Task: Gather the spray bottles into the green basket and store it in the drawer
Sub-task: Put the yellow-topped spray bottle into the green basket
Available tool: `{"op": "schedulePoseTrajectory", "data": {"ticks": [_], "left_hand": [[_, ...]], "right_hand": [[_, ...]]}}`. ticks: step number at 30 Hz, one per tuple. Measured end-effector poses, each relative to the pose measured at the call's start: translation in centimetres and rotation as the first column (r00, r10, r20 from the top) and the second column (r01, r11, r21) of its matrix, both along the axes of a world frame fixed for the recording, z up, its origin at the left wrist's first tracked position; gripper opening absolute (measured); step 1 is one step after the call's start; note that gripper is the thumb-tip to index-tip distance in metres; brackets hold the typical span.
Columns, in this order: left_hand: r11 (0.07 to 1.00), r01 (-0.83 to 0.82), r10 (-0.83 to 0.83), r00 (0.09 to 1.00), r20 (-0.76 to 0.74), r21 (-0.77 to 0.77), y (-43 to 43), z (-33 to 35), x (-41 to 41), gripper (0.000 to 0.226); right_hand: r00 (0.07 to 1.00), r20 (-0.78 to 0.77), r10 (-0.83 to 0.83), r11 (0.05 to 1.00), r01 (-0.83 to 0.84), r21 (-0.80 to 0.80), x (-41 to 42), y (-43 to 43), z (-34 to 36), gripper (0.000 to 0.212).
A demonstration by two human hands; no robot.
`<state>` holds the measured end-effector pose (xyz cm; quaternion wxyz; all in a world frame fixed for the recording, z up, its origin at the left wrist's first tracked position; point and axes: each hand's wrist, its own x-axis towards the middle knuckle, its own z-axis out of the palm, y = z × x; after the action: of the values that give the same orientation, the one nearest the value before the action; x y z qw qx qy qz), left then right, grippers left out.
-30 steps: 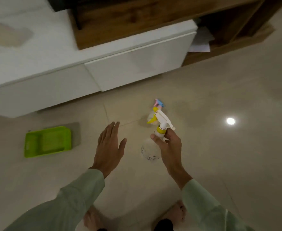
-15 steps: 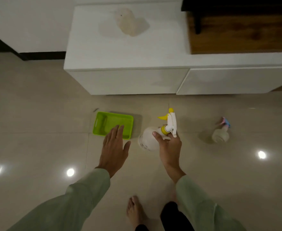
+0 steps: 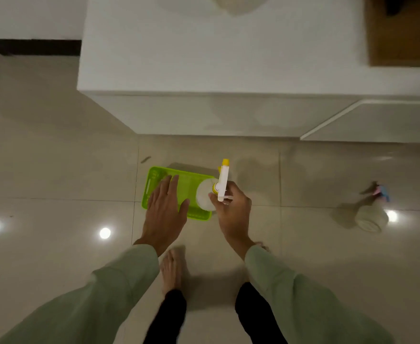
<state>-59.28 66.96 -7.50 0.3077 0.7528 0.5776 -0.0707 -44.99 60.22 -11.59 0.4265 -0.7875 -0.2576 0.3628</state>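
Observation:
The green basket (image 3: 155,180) lies on the floor in front of the white cabinet. My right hand (image 3: 233,212) grips a clear spray bottle with a white and yellow trigger head (image 3: 205,196) by its neck, and the bottle hangs over the basket's right end. My left hand (image 3: 165,212) is open, fingers spread, palm down above the basket's middle and hiding part of it. A second spray bottle with a pink and blue head (image 3: 371,216) lies on its side on the floor to the right.
The white cabinet (image 3: 204,70) with shut drawer fronts (image 3: 377,122) fills the top of the view. A wooden panel (image 3: 402,33) sits at the top right. My bare feet (image 3: 170,271) stand on glossy beige tiles just behind the basket.
I have stepped toward the basket. My right hand has carried the yellow-headed bottle from beside the basket to over its right end, and my left hand now hovers over the basket.

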Motion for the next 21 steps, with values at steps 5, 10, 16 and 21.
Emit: {"op": "schedulePoseTrajectory", "data": {"ticks": [5, 10, 16, 21], "left_hand": [[0.997, 0.068, -0.068, 0.998, -0.007, -0.03, 3.8, -6.7, -1.5, 0.062], [0.992, 0.124, -0.123, 0.992, 0.015, -0.03, 6.9, -12.6, -3.8, 0.06], [0.987, 0.144, -0.14, 0.988, 0.058, -0.074, 7.5, -14.6, -5.6, 0.067], [0.985, 0.158, -0.152, 0.983, 0.1, -0.063, 7.5, -12.5, -5.4, 0.076]], "right_hand": [[1.0, 0.024, 0.018, 0.994, -0.015, -0.106, -3.2, 3.2, -8.0, 0.019], [0.994, 0.104, 0.023, 0.981, -0.002, -0.193, -6.3, 4.7, -15.7, 0.021], [0.985, 0.169, 0.033, 0.986, -0.004, -0.17, -8.3, 4.1, -18.0, 0.022], [0.988, 0.11, 0.108, 0.966, -0.078, -0.245, -6.9, 3.2, -16.4, 0.067]]}}
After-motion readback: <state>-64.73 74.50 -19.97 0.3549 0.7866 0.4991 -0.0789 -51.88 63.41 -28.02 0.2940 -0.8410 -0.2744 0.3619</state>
